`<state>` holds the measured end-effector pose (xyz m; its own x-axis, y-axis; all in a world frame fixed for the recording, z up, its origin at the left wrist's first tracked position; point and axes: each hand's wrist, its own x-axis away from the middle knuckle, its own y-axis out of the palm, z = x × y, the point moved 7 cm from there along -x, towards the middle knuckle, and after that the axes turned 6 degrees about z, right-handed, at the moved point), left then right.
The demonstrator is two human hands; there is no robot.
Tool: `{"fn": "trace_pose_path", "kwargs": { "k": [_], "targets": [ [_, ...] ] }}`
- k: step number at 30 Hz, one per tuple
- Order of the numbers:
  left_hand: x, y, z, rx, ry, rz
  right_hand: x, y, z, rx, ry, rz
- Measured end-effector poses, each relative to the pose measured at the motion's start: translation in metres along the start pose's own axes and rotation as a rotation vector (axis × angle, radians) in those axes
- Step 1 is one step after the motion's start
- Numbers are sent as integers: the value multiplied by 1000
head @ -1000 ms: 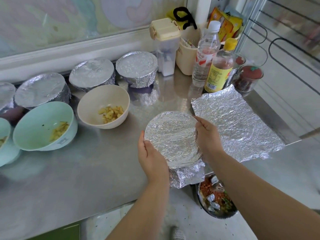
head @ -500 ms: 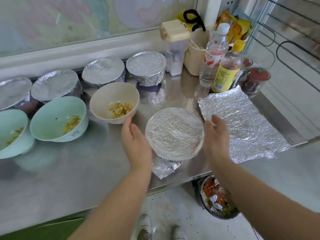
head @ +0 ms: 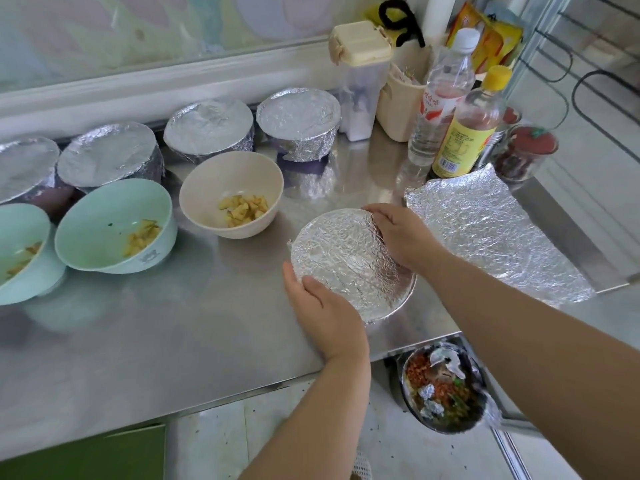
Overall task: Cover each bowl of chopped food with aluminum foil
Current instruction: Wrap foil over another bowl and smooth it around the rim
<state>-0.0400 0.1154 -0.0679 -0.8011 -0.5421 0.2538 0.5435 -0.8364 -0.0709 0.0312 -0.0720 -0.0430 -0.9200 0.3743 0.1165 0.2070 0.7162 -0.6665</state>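
Observation:
A foil-covered bowl (head: pixel 343 261) stands near the front edge of the steel counter (head: pixel 173 323). My left hand (head: pixel 323 313) grips its near left rim and my right hand (head: pixel 401 233) grips its far right rim, fingers curled over the foil. A beige bowl (head: pixel 230 174) with chopped pieces is uncovered behind it. Two mint bowls (head: pixel 104 209) (head: pixel 20 233) with chopped pieces sit uncovered at the left. Several foil-covered bowls (head: pixel 298 116) line the back. A flat foil sheet (head: pixel 485 230) lies at the right.
Two bottles (head: pixel 467 126), a lidded plastic container (head: pixel 360 81), a beige holder (head: pixel 398 109) and a jar (head: pixel 526 147) crowd the back right corner. A dark bowl of scraps and foil bits (head: pixel 446 389) sits below the counter's front edge.
Both hands have gone back onto the foil-covered bowl after being lifted off beside it. The loose foil flap hanging at its front is no longer visible.

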Motion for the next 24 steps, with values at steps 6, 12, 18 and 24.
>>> {"fn": "trace_pose_path", "kwargs": {
  "k": [6,12,18,24],
  "targets": [
    [-7,3,-3,198,-213,-2,3,-2,7,-57,49,48],
    [-9,9,-13,347,-402,41,4,-1,8,-61,65,58],
    [-13,17,-26,368,-500,-138,3,-4,9,-59,81,50],
    [-52,5,25,41,-54,-321,10,-6,12,-98,83,57]
  ]
}}
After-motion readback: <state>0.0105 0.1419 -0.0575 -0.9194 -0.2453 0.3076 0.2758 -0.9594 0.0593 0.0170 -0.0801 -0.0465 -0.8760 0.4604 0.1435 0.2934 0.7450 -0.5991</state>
